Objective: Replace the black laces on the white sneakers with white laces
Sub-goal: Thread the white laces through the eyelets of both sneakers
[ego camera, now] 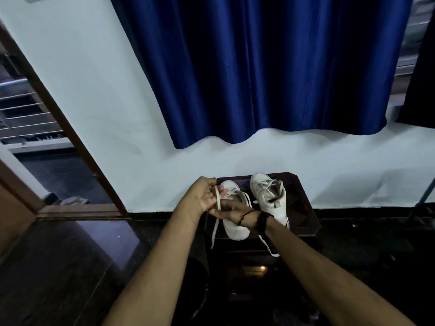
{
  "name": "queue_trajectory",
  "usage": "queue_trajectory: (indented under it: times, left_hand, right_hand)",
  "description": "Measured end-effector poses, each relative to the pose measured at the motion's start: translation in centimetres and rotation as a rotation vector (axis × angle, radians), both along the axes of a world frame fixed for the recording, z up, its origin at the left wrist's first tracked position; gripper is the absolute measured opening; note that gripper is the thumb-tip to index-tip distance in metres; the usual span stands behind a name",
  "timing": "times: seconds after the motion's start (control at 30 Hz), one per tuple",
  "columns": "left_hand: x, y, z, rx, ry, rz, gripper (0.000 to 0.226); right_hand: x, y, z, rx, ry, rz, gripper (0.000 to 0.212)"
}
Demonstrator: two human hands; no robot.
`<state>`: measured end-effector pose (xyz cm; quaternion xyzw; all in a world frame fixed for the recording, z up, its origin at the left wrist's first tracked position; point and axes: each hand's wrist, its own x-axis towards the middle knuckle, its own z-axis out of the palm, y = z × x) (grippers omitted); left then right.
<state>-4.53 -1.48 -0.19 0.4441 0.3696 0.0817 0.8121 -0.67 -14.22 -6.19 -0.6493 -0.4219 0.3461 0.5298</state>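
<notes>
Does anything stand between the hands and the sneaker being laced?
Nothing visible does. Both the left hand and the right hand are at the near sneaker, with the white lace in their fingers; the other sneaker stands aside.

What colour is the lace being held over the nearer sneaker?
White. The white lace shows best in the head view, running through the left hand.

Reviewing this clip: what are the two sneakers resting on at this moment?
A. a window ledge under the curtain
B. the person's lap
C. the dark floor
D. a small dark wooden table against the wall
D: both white sneakers sit side by side on the small dark table by the wall, while the left hand holds a white lace over the nearer one.
</notes>
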Motion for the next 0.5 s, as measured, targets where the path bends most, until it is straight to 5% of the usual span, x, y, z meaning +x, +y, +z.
queue_trajectory:
  times: [0.13,0.23,0.3,0.37,0.43,0.5]
  left_hand:
    - [-0.8,1.8,0.2,0.053,-0.058,0.168,0.017]
    - [-1.9,4.0,-1.4,0.156,0.029,0.270,0.009]
    - [-2.3,4.5,-3.3,0.499,0.299,0.224,0.020]
    - [-2.2,3.2,-4.1,1.069,0.456,0.167,0.030]
    - [-1.3,0.2,-3.4,1.181,0.070,-0.043,0.025]
    - [-0.4,-3.0,-2.0,0.838,-0.169,-0.368,0.026]
  right_hand:
    - [0.0,-1.3,-0.2,0.070,0.217,-0.032,0.023]
    - [2.3,-4.3,0.6,0.076,0.183,-0.115,0.027]
    - [3.9,-6.1,1.1,0.011,-0.013,-0.187,0.027]
    - [4.8,-6.5,1.3,-0.070,-0.299,-0.220,0.027]
    - [4.5,-5.7,1.9,-0.137,-0.533,-0.229,0.022]
    - [3.5,-4.4,2.7,-0.152,-0.725,-0.347,0.018]
